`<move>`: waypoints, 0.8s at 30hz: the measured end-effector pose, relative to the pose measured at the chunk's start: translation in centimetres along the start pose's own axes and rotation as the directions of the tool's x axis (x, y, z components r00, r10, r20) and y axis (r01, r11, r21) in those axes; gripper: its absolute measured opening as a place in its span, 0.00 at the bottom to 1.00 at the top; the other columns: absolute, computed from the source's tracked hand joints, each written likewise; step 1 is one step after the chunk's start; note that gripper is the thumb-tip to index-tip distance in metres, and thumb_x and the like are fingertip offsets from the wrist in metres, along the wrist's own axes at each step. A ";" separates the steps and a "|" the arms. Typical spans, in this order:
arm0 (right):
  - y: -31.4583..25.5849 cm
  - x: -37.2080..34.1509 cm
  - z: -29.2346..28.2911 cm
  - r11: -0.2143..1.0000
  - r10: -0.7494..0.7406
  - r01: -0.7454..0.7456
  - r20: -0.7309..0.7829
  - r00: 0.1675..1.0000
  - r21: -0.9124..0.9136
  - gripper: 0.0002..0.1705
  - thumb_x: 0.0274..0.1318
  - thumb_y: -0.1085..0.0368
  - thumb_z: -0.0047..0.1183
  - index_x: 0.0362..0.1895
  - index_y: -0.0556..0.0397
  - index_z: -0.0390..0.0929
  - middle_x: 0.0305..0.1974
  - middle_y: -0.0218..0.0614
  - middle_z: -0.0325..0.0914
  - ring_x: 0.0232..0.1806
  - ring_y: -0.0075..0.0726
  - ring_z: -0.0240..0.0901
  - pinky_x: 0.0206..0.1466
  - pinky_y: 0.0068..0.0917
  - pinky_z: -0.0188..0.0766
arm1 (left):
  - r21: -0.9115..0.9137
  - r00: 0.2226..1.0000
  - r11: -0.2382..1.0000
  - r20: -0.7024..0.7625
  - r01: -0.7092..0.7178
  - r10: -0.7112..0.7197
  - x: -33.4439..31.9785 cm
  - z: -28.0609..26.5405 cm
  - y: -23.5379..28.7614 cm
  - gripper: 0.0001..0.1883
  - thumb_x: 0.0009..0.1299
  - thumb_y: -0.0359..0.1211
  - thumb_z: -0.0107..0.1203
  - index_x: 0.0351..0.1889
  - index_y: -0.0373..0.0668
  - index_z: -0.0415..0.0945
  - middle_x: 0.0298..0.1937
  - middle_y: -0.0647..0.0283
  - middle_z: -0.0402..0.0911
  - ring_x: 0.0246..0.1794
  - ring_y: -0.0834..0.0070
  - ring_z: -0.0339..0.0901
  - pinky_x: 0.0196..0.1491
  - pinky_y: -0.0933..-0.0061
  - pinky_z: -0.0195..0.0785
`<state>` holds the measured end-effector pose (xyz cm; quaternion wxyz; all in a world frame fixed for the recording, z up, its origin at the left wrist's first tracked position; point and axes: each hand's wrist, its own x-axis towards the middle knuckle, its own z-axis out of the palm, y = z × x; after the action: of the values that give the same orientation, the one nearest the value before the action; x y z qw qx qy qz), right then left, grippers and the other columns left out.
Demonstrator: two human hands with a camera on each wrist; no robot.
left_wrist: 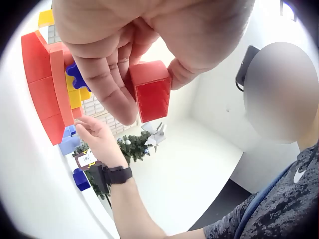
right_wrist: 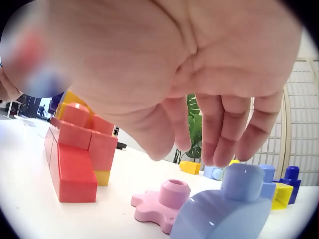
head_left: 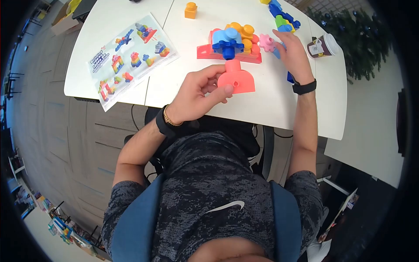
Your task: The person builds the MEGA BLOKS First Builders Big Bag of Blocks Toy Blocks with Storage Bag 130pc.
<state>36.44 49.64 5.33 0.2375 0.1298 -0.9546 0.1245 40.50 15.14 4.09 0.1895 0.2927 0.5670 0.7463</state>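
Note:
My left hand pinches a coral-red toy block with a rounded side and a stud, between thumb and fingers. In the left wrist view the hollow underside of this red block shows. Just beyond it stands a built toy of red and yellow blocks, with a light blue block and a dark blue gear on its near side. My right hand hangs over loose pieces, its fingers apart and holding nothing. Under it in the right wrist view are a light blue rounded block and a pink gear.
A printed leaflet of toy models lies on the left of the white table. An orange block sits at the back. Several blue, green and yellow blocks lie at the back right, near a lidded paper cup.

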 end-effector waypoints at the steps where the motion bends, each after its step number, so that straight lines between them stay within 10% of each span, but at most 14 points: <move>1: 0.0 0.2 0.4 0.998 0.039 -0.035 0.079 0.996 -0.059 0.18 0.64 0.65 0.64 0.57 0.53 0.85 0.39 0.45 0.86 0.45 0.48 0.82 0.50 0.41 0.77 | -0.088 0.998 0.994 0.012 0.067 -0.066 0.0 -0.1 0.2 0.25 0.79 0.36 0.63 0.68 0.30 0.74 0.45 0.65 0.85 0.40 0.84 0.82 0.44 0.78 0.81; 5: -0.8 0.6 0.8 0.977 0.177 -0.132 0.280 0.944 -0.170 0.20 0.62 0.61 0.66 0.57 0.49 0.86 0.39 0.42 0.86 0.45 0.46 0.82 0.50 0.45 0.70 | -0.069 0.998 0.995 0.018 0.067 -0.066 0.0 -0.5 -0.1 0.24 0.80 0.36 0.61 0.68 0.30 0.74 0.45 0.65 0.85 0.39 0.85 0.82 0.42 0.79 0.80; 15: -1.1 0.6 1.2 0.977 0.127 -0.086 0.209 0.970 -0.194 0.15 0.57 0.61 0.69 0.47 0.51 0.85 0.34 0.38 0.87 0.38 0.41 0.84 0.50 0.41 0.70 | -0.043 0.989 0.990 0.061 0.137 -0.134 0.1 -0.6 -0.7 0.24 0.80 0.33 0.61 0.70 0.31 0.72 0.50 0.61 0.86 0.44 0.80 0.85 0.45 0.75 0.82; 21: 0.3 -0.2 0.8 0.979 0.205 -0.205 0.016 0.979 0.018 0.13 0.60 0.67 0.67 0.48 0.56 0.84 0.36 0.40 0.88 0.38 0.35 0.86 0.42 0.29 0.81 | -0.047 0.983 0.985 0.087 0.168 -0.164 0.1 -0.7 -1.0 0.24 0.80 0.29 0.60 0.71 0.32 0.70 0.56 0.57 0.86 0.51 0.75 0.87 0.50 0.73 0.84; 24: 0.7 -1.0 0.2 0.824 0.407 -0.356 -0.022 0.913 0.441 0.15 0.68 0.63 0.64 0.53 0.58 0.84 0.38 0.33 0.88 0.39 0.27 0.83 0.46 0.27 0.78 | -0.084 0.982 0.980 0.059 0.183 -0.178 0.2 -0.3 -0.7 0.24 0.79 0.29 0.62 0.70 0.31 0.71 0.53 0.59 0.86 0.49 0.78 0.86 0.48 0.75 0.83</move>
<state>37.05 50.40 4.56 0.2278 -0.0224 -0.8949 0.3830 40.14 15.27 3.39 0.2838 0.2505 0.5524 0.7427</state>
